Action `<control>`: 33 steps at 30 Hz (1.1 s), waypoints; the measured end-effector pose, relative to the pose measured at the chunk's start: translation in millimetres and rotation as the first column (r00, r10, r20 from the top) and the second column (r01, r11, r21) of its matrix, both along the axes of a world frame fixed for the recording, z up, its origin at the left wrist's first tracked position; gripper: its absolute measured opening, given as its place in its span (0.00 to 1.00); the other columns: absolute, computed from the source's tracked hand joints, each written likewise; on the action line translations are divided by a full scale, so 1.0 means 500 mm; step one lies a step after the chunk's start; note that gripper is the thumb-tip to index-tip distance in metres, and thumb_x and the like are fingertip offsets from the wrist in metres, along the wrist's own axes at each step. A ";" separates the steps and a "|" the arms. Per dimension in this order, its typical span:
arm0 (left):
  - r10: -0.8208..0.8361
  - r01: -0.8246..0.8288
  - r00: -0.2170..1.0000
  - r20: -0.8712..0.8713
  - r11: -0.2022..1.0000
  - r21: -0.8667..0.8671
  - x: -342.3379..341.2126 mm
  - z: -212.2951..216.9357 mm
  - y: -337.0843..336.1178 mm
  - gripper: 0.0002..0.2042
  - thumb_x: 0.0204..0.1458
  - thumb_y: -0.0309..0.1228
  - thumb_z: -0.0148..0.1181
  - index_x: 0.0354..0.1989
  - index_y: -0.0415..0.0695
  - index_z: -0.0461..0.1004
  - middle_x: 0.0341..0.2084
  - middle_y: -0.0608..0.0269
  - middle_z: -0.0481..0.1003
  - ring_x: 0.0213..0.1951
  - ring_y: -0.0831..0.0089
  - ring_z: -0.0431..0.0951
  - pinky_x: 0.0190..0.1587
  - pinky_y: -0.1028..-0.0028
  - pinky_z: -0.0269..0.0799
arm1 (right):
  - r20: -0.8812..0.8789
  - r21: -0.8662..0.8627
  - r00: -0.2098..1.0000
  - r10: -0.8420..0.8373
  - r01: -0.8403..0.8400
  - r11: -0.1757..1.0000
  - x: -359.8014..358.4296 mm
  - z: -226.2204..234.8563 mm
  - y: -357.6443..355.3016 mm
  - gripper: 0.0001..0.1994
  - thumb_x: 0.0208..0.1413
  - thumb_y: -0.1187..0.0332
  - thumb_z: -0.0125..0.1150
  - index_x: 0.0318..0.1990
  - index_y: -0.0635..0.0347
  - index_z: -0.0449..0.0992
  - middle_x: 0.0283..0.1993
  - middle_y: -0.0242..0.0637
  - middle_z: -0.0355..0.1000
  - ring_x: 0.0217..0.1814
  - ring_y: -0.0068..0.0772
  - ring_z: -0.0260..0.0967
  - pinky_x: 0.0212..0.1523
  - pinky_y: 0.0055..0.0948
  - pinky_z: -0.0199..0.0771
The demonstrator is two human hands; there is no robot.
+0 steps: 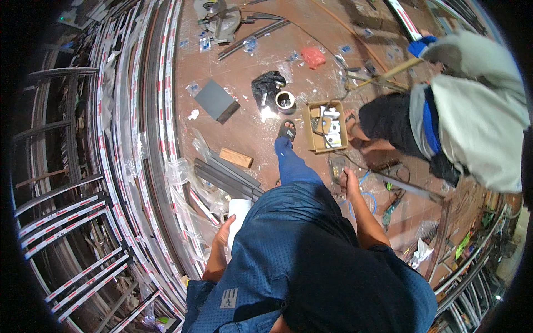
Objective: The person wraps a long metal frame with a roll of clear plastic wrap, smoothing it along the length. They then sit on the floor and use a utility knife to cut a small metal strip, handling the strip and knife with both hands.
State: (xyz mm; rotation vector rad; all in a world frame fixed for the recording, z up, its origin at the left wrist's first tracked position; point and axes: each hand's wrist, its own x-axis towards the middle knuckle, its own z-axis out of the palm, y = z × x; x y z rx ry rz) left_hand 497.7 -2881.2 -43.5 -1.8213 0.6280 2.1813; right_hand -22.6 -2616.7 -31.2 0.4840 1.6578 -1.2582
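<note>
My left hand [223, 232] is closed around a smooth white cylinder-shaped thing [239, 215] beside my left hip; its far end is hidden by my clothes. My right hand [351, 184] hangs at my right side with its fingers curled. Whether anything sits inside that hand cannot be made out. Beyond it on the floor lies a small greyish item [336, 168], too dim to name. Ahead of it stands an open cardboard box [311, 129] with white pieces and a dark cable in it.
A co-worker [472, 111] bends at the right, a blue-gloved hand on a striped bar [404, 21]. Long metal profiles [139, 111] run along the left. A bucket [285, 100], black bag [266, 86], grey box [215, 100], wooden block [236, 157] and green power tool [392, 210] lie about.
</note>
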 end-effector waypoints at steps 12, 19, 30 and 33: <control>-0.097 0.098 0.995 0.019 0.975 -0.200 -0.372 0.088 -0.341 0.46 0.57 0.60 0.60 0.73 0.33 0.60 0.71 0.52 0.63 0.72 0.59 0.59 0.74 0.62 0.47 | 0.140 -0.212 0.990 -0.021 0.051 0.976 -0.373 0.001 -0.327 0.20 0.64 0.42 0.54 0.36 0.50 0.74 0.19 0.25 0.63 0.13 0.23 0.53 0.12 0.27 0.48; -0.148 0.153 0.988 0.039 0.956 -0.252 -0.592 0.184 -0.577 0.49 0.53 0.62 0.63 0.73 0.34 0.60 0.69 0.49 0.65 0.71 0.57 0.61 0.74 0.61 0.49 | 0.083 -0.335 0.971 -0.225 0.240 0.911 -0.560 0.053 -0.490 0.14 0.59 0.52 0.56 0.45 0.49 0.74 0.22 0.26 0.63 0.14 0.23 0.55 0.13 0.24 0.50; 0.031 -0.028 0.999 0.016 0.989 -0.148 -0.619 0.033 -0.890 0.50 0.52 0.67 0.58 0.76 0.42 0.58 0.72 0.53 0.62 0.72 0.57 0.59 0.74 0.57 0.48 | 0.142 -0.073 0.978 -0.154 0.166 0.983 -0.492 0.018 -0.700 0.21 0.60 0.41 0.57 0.30 0.47 0.70 0.21 0.27 0.65 0.14 0.25 0.59 0.14 0.28 0.51; 0.030 -0.033 0.999 -0.031 0.995 -0.093 -0.646 0.046 -1.029 0.47 0.54 0.65 0.60 0.74 0.43 0.61 0.67 0.55 0.69 0.66 0.57 0.68 0.69 0.59 0.58 | 0.031 0.167 0.996 -0.081 0.075 0.983 -0.476 0.009 -0.817 0.13 0.59 0.53 0.59 0.29 0.48 0.71 0.21 0.28 0.66 0.15 0.26 0.60 0.13 0.29 0.54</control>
